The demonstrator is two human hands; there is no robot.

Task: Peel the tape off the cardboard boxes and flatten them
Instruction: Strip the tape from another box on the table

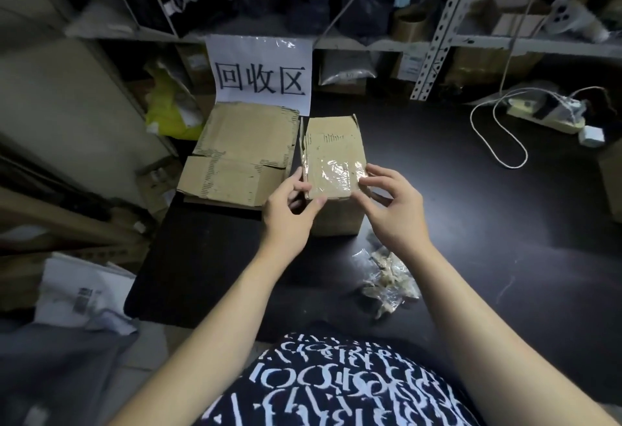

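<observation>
A small cardboard box (331, 153) stands on the black table (471, 223), its top partly covered by shiny clear tape (336, 171). My left hand (289, 210) grips the box's near left corner, thumb on the front edge. At the near right corner of the top, my right hand (390, 203) has its fingertips on the tape's edge. To the left lies a stack of flattened cardboard (235, 156) with torn strips where tape was.
A crumpled pile of peeled tape (387, 282) lies on the table to my right. A white sign (259, 75) hangs from the shelf behind. A power strip with a white cable (545, 112) sits far right. Boxes and papers crowd the floor at left.
</observation>
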